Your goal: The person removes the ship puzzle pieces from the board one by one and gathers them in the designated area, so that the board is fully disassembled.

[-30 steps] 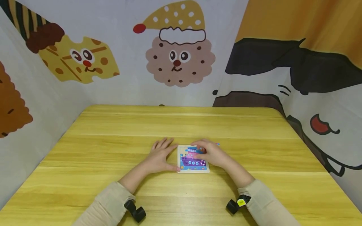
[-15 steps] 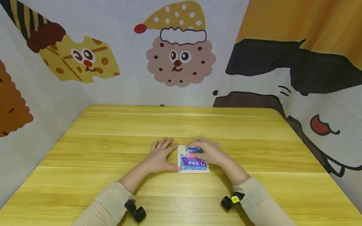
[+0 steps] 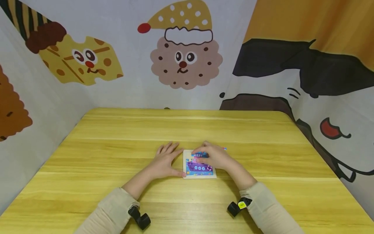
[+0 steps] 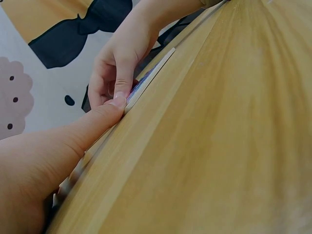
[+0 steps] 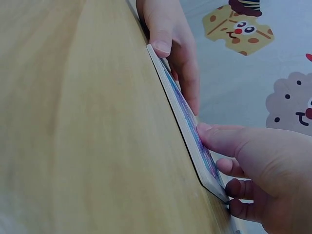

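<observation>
A small square picture puzzle (image 3: 200,168) with a pale frame lies flat on the table, showing a purple and pink ship on blue. Bare tan board shows at its upper left. My left hand (image 3: 165,162) rests at its left side, index fingertip by the upper corner and thumb on the lower one. Over the upper right part lies my right hand (image 3: 217,157), thumb and index spread apart on the picture. The right wrist view has the right thumb (image 5: 222,139) touching the surface, other fingers bent past the edge. Whether it pinches a piece, I cannot tell.
A small blue and red bit (image 3: 224,149) sticks out behind the right hand. The wooden table (image 3: 187,201) reaches back to a cloth wall with cartoon prints (image 3: 187,65). Black camera mounts (image 3: 140,218) sit on both wrists.
My right hand has shifted a little to the left across the puzzle, mostly in the first half second. The left hand and the frame have stayed in place.
</observation>
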Action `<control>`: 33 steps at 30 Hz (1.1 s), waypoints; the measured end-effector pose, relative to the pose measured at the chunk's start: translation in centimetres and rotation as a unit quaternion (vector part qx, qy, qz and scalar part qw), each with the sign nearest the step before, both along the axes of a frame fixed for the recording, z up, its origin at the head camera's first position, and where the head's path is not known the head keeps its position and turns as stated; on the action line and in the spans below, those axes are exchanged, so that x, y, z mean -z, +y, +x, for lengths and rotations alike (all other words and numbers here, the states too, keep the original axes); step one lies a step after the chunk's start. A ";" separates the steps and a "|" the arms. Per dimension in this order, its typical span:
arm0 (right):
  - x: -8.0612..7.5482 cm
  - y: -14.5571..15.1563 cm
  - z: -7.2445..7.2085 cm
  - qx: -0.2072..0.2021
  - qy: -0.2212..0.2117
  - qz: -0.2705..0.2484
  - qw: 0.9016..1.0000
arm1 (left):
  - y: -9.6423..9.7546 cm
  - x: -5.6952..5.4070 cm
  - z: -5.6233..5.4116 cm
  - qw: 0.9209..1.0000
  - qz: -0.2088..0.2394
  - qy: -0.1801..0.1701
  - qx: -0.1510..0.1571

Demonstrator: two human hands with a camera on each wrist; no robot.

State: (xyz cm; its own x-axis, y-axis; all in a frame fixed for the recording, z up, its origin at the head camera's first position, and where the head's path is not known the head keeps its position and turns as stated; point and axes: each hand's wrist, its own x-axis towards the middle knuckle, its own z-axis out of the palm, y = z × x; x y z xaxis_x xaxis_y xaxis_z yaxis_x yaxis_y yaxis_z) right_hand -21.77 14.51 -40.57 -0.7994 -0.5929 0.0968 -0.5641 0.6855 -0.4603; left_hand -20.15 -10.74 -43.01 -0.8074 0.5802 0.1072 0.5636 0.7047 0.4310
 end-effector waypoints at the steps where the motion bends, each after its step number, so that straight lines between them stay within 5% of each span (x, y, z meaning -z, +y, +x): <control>1: 0.0 0.0 0.0 0.001 0.002 0.000 1.000 | 0.0 0.0 0.0 1.000 0.001 0.001 0.000; 33: 0.3 -0.7 0.3 0.041 -0.017 -0.017 0.999 | -0.1 0.4 -0.2 1.000 0.007 0.005 0.000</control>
